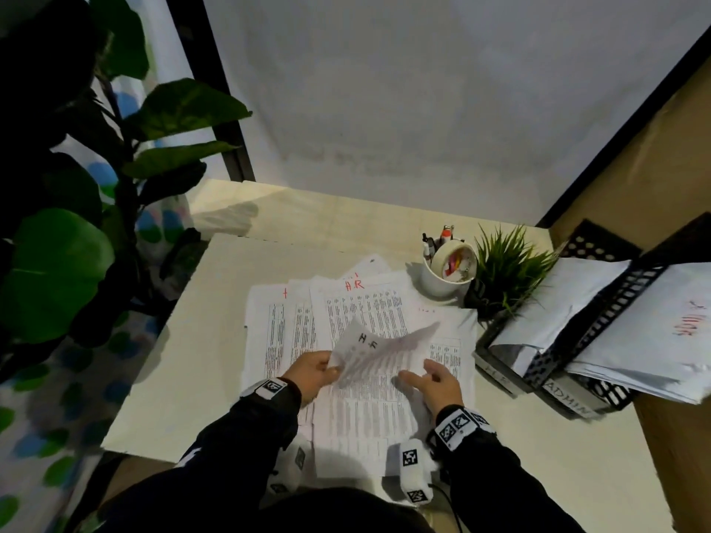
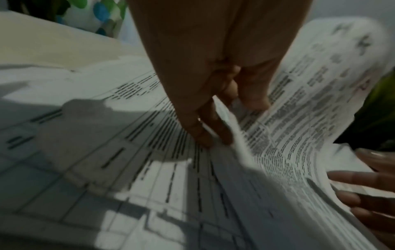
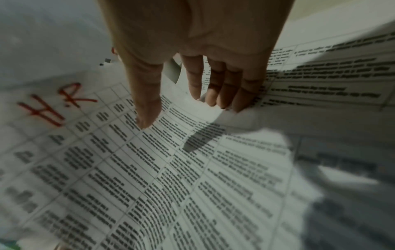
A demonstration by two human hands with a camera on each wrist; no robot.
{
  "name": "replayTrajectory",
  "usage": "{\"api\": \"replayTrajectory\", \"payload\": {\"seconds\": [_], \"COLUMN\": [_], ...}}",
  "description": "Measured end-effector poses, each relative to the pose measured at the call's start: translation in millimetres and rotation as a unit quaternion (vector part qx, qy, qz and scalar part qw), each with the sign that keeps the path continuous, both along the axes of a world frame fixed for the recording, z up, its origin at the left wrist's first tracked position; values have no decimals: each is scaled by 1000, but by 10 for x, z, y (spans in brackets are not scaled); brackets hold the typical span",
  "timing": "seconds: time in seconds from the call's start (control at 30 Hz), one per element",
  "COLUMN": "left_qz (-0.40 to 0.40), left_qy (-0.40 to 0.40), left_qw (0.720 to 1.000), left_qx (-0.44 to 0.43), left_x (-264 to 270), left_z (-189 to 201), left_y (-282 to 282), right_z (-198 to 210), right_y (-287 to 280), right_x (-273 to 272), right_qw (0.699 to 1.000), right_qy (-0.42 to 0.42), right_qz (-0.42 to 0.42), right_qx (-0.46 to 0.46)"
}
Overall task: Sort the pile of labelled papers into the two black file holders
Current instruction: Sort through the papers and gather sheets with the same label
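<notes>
Top sheet (image 1: 369,352), frame centre — left hand (image 1: 313,373) pinching and peeling it off the pile (image 1: 358,409); right hand (image 1: 438,382) lying flat, fingers straight. Next — reading its label, likely HR holder (image 1: 500,373).

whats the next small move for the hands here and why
Probably lift the curled sheet clear and read its label. The left hand pinches its corner, the right hand lies open on the pile, and the two file holders wait to the right.

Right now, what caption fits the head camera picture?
Left hand lifts a curled sheet off the paper pile beside two black file holders.
</notes>
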State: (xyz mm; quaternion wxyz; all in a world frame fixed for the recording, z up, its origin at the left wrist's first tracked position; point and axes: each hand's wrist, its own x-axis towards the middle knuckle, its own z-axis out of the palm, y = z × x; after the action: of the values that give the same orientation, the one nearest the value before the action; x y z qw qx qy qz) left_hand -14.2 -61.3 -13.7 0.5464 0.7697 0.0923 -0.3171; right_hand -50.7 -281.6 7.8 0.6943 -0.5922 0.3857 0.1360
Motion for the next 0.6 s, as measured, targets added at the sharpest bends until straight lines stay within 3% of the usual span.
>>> {"api": "replayTrajectory", "payload": {"seconds": [0.13, 0.23, 0.33, 0.4, 0.5, 0.6], "left_qz": [-32, 108, 269, 322, 281, 177], "left_qy": [22, 47, 52, 71, 67, 18], "left_qw": [998, 992, 962, 944, 955, 979], "left_qx": [-53, -53, -2, 10, 70, 99], "left_x": [52, 157, 286, 360, 370, 333], "left_z": [117, 194, 113, 29, -15, -4], "left_y": [-79, -185, -187, -177, -214, -263], "right_z": [-377, 80, 169, 127, 96, 33], "right_y": [-138, -62, -105, -132, -164, -173], "right_x": [-31, -77, -100, -100, -98, -105], "right_qw": [999, 998, 998, 998, 998, 997], "right_qy": [-12, 20, 2, 7, 13, 8], "right_qz": [-40, -13, -32, -31, -23, -41], "right_qx": [-28, -55, -52, -48, -57, -71]}}
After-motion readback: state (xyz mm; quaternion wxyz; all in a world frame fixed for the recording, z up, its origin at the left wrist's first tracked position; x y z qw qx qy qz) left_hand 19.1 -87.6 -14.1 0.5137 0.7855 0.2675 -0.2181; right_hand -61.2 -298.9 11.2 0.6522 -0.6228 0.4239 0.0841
